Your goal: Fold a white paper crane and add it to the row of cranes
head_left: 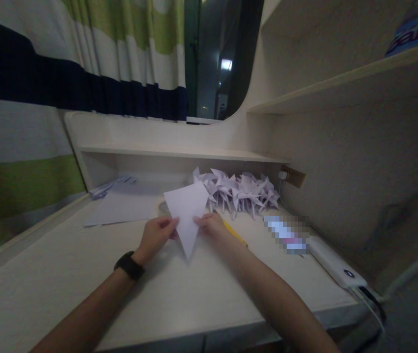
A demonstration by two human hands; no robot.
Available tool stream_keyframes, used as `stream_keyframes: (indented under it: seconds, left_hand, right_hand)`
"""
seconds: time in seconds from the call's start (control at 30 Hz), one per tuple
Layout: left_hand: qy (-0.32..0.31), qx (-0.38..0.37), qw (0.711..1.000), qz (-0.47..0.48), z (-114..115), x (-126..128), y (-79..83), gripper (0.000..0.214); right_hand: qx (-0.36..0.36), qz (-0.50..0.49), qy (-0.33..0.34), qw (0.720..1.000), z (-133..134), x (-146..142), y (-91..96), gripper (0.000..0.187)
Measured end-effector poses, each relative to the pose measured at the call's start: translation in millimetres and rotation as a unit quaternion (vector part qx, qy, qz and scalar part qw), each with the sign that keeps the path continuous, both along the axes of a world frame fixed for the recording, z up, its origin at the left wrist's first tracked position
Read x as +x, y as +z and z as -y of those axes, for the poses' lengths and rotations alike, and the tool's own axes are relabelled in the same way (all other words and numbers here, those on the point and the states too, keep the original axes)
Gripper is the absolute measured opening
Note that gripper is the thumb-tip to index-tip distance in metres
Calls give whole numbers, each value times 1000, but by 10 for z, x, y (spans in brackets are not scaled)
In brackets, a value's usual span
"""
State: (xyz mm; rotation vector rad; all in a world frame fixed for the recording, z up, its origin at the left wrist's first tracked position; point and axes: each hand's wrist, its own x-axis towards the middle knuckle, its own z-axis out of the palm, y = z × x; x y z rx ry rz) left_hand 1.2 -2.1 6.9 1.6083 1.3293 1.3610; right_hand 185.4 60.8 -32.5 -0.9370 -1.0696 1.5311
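Observation:
A white sheet of paper [187,208], folded to a kite-like shape with its narrow point toward me, is held up over the desk. My left hand [157,236] pinches its left edge between thumb and fingers; a black watch [130,265] is on that wrist. On the opposite edge, my right hand [210,225] grips the paper the same way. Behind it lies a pile of folded white paper pinwheels [241,191]. Part of a yellow object [235,232], long and thin, shows beside my right forearm; the rest is hidden.
A stack of white paper [118,203] lies at the back left of the desk [179,304]. To the right are a phone [285,234], its screen blurred, and a white power strip [335,262] with cables. Shelves overhang the back and right; a striped curtain [120,54] hangs behind.

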Motion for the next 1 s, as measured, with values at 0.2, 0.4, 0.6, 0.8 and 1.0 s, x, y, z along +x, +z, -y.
stream_keyframes:
  seconds: [0.2, 0.4, 0.6, 0.8, 1.0]
  left_hand:
    - [-10, -4, 1000, -5, 10, 21, -5, 35]
    - [-12, -19, 1000, 10, 21, 31, 18, 35]
    - [-52, -41, 994, 92, 6, 32, 13, 40]
    - [-114, -52, 990, 57, -58, 62, -142, 53]
    - [-121, -48, 991, 5, -28, -29, -43, 40]
  right_hand:
    - [-7, -14, -40, 999, 25, -59, -28, 29]
    - [-12, -17, -84, 996, 99, -74, 43, 30]
    - [-9, -35, -71, 997, 144, -65, 114, 31]
    - [13, -55, -39, 998, 227, -115, 153, 31]
    - [23, 33, -10, 999, 142, 11, 178, 36]
